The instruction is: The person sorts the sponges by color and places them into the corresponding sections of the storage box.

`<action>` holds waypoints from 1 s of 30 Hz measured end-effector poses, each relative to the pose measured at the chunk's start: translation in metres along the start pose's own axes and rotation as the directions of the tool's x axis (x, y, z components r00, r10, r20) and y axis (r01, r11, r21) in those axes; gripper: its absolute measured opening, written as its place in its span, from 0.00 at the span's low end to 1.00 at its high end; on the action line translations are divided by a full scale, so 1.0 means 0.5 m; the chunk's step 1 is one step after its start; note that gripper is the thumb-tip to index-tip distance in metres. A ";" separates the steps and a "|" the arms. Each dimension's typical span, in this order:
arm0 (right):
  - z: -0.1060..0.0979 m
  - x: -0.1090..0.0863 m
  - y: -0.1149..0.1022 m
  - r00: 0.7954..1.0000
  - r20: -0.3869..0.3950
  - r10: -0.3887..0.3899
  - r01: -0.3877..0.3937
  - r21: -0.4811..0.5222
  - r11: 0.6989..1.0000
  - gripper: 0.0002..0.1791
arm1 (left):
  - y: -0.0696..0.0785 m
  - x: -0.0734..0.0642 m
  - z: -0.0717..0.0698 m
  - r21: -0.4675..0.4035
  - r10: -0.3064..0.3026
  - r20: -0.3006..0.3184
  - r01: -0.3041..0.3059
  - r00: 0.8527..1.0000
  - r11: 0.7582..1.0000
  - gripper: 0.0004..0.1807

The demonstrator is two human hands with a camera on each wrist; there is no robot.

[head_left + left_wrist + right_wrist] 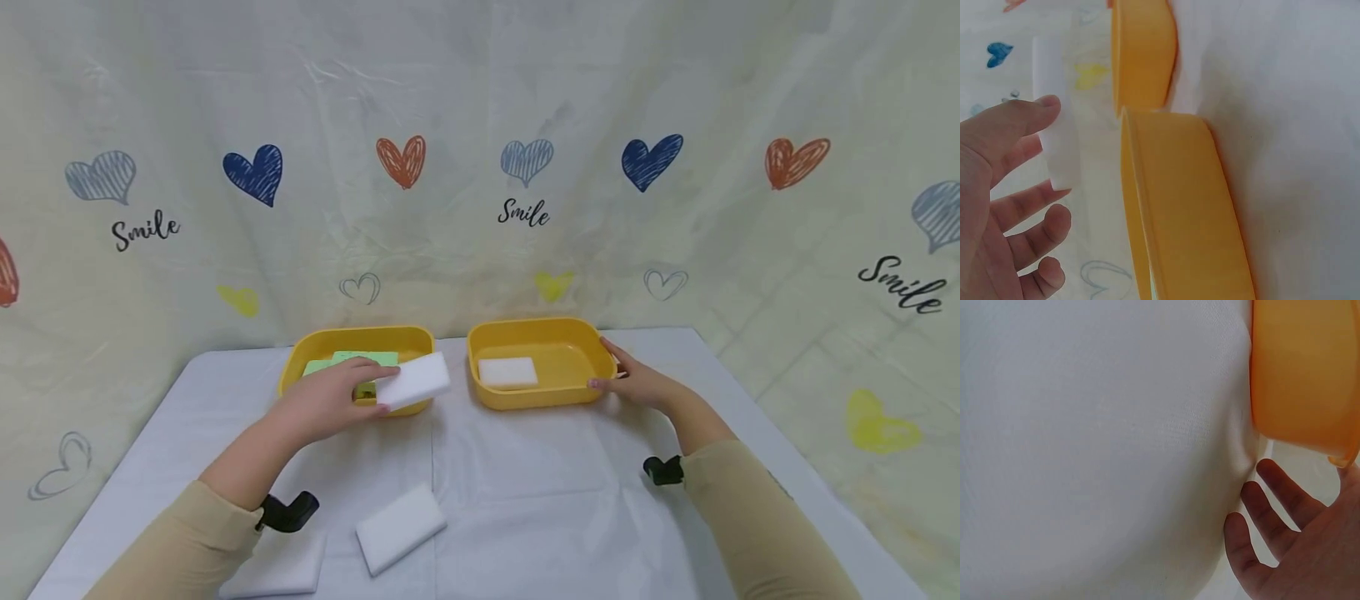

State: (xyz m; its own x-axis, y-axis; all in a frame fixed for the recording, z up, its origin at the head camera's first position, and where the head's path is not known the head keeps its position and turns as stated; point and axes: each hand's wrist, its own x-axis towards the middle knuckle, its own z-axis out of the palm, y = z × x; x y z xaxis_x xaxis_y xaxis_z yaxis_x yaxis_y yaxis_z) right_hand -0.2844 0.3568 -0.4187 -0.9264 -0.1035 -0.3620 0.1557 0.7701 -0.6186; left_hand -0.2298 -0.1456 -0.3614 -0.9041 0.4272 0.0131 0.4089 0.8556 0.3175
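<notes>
My left hand pinches a white sponge block between thumb and fingers, over the front right of the left yellow tray. In the left wrist view the block is seen edge-on, apart from the tray, with the last fingers loosely bent. Green sponge blocks lie in that tray, partly hidden by the hand. At the right end of the second yellow tray, my right hand holds the rim. Several of its fingers stick out beside the tray in the right wrist view. One white sponge lies inside at the left.
A white sponge lies on the white tablecloth nearer me. Another white block sits by my left sleeve, partly covered. Behind the trays hangs a curtain printed with hearts. The two trays stand side by side near the back edge.
</notes>
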 end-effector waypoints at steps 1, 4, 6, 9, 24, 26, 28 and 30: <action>0.000 0.001 0.000 1.000 -0.002 0.004 -0.004 -0.003 1.000 0.60 | 0.006 0.008 0.001 -0.003 0.007 0.002 -0.007 1.000 1.000 0.32; -0.001 0.004 0.001 1.000 -0.007 0.012 -0.012 -0.011 1.000 0.60 | 0.028 0.032 0.008 -0.005 0.012 0.008 -0.012 1.000 1.000 0.31; -0.002 0.004 0.001 1.000 -0.003 0.013 -0.013 -0.010 1.000 0.60 | 0.042 0.047 0.014 -0.012 0.017 0.016 -0.017 1.000 1.000 0.31; -0.003 0.000 0.000 1.000 0.003 0.011 -0.011 -0.005 1.000 0.60 | 0.063 0.071 0.022 -0.010 0.021 0.026 -0.020 0.999 1.000 0.31; -0.007 0.004 0.008 1.000 0.003 -0.020 0.020 0.004 1.000 0.57 | 0.147 0.206 0.067 -0.051 0.088 -0.021 -0.089 0.996 0.995 0.31; -0.007 0.005 0.007 1.000 0.006 -0.021 0.021 -0.001 1.000 0.58 | 0.160 0.225 0.077 -0.050 0.084 -0.011 -0.085 0.996 0.995 0.31; -0.005 0.006 0.005 1.000 0.004 -0.010 0.010 -0.002 1.000 0.58 | 0.173 0.244 0.086 -0.044 0.087 0.003 -0.087 0.996 0.995 0.32; -0.004 0.007 0.004 1.000 0.009 -0.002 0.002 -0.005 1.000 0.58 | 0.186 0.263 0.095 -0.044 0.096 0.019 -0.095 0.995 0.994 0.32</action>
State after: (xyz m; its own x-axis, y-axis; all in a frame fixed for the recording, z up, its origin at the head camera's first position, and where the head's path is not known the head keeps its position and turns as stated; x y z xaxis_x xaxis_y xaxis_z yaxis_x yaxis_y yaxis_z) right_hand -0.2880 0.3590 -0.4199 -0.9235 -0.1112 -0.3672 0.1518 0.7730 -0.6159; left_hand -0.3047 0.0041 -0.3753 -0.8581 0.5127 0.0260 0.4872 0.7972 0.3565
